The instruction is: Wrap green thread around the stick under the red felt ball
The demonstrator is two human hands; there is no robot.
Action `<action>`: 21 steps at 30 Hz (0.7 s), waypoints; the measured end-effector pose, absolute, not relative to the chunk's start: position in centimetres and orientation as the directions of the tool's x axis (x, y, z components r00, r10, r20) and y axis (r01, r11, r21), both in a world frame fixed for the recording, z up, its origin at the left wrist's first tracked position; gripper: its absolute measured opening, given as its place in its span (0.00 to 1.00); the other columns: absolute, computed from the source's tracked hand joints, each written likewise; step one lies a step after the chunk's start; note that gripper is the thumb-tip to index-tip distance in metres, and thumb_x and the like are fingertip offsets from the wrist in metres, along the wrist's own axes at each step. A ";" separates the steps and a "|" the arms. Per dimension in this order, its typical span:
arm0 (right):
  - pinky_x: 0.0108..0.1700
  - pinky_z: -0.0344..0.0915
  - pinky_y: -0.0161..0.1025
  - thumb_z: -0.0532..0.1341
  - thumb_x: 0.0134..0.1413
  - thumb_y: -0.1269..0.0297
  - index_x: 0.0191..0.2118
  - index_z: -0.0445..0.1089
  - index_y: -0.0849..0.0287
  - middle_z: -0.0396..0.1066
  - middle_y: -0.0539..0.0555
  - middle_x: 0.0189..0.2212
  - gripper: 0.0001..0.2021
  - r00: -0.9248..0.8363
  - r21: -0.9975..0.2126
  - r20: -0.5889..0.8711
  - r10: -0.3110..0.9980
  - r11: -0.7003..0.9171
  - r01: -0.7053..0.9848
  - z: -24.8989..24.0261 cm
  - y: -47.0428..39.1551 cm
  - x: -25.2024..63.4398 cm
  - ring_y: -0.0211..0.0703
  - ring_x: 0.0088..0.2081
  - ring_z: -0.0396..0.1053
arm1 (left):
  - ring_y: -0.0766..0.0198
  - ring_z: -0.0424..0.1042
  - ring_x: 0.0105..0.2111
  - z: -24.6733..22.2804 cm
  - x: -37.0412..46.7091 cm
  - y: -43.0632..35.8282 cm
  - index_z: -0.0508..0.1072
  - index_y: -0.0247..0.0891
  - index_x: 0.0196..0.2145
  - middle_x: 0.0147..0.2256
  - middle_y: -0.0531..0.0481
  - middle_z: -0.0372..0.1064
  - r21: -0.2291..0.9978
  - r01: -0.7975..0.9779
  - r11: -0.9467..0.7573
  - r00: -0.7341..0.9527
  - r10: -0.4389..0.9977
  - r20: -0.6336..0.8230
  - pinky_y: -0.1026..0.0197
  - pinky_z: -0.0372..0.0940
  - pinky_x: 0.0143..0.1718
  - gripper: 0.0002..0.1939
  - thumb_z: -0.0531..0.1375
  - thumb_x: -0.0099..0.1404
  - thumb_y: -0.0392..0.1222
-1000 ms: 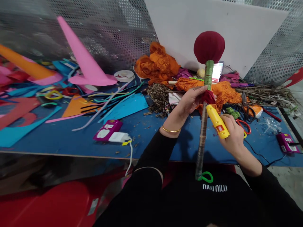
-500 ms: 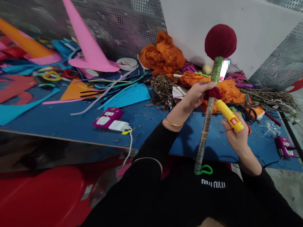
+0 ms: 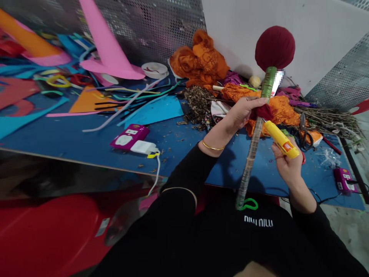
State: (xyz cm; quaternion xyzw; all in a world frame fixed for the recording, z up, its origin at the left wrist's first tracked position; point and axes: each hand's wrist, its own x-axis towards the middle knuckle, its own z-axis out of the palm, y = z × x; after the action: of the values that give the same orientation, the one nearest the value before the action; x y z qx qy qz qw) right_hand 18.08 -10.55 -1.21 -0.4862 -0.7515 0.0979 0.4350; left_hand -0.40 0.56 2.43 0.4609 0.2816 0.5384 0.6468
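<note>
My left hand (image 3: 246, 109) is closed around a long stick (image 3: 250, 163) just below its green-wrapped upper part (image 3: 268, 82). A dark red cloth ball (image 3: 275, 47) tops the stick, and a scrap of the same red cloth (image 3: 265, 112) bunches beside my fingers. In my right hand (image 3: 288, 165) is a yellow hot glue gun (image 3: 282, 139); its nozzle points at the stick right under the red scrap. The stick's lower end, with a green loop (image 3: 250, 204), rests against my black top. Whether glue comes out is too small to see.
Orange cloth (image 3: 198, 57), dry plant bits (image 3: 197, 104) and scissors (image 3: 303, 132) lie behind my hands. To the left are a pink cone hat (image 3: 108, 46), felt strips and a purple power socket (image 3: 129, 137) with a white plug. Another socket (image 3: 344, 180) is at right.
The view has shifted slightly. The stick's ball end now leans a little farther right, and the glue gun's nozzle stays close beneath the red scrap. Both hands keep their hold.
</note>
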 end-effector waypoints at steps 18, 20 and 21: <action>0.32 0.62 0.38 0.62 0.58 0.63 0.35 0.67 0.57 0.65 0.50 0.29 0.04 -0.127 -0.605 0.574 0.809 0.523 0.600 -1.3 -10.6 18.3 0.41 0.29 0.66 | 0.71 0.70 0.25 2.9 -0.2 0.3 0.72 0.32 0.24 0.23 0.54 0.71 0.899 -0.439 0.009 0.259 0.959 0.117 0.65 0.64 0.37 0.13 0.57 0.67 0.34; 0.32 0.62 0.39 0.62 0.58 0.63 0.34 0.67 0.57 0.65 0.50 0.29 0.04 -0.129 -0.600 0.580 0.804 0.529 0.600 -1.3 -10.6 18.3 0.41 0.29 0.65 | 0.71 0.70 0.25 2.9 -0.2 0.3 0.72 0.32 0.24 0.23 0.54 0.72 0.889 -0.457 0.026 0.264 0.958 0.108 0.66 0.65 0.35 0.13 0.57 0.67 0.34; 0.32 0.62 0.39 0.62 0.58 0.63 0.34 0.67 0.57 0.65 0.50 0.29 0.05 -0.130 -0.598 0.582 0.803 0.531 0.601 -1.3 -10.7 18.3 0.41 0.29 0.65 | 0.71 0.70 0.24 2.9 -0.2 0.3 0.72 0.32 0.24 0.22 0.54 0.72 0.885 -0.465 0.034 0.263 0.960 0.101 0.66 0.65 0.34 0.13 0.57 0.67 0.34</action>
State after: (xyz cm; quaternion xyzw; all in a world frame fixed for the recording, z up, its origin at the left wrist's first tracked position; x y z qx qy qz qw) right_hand 18.28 -10.66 -1.33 -0.4718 -0.7436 0.1097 0.4608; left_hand -0.20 0.30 2.87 0.4400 0.2813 0.5380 0.6617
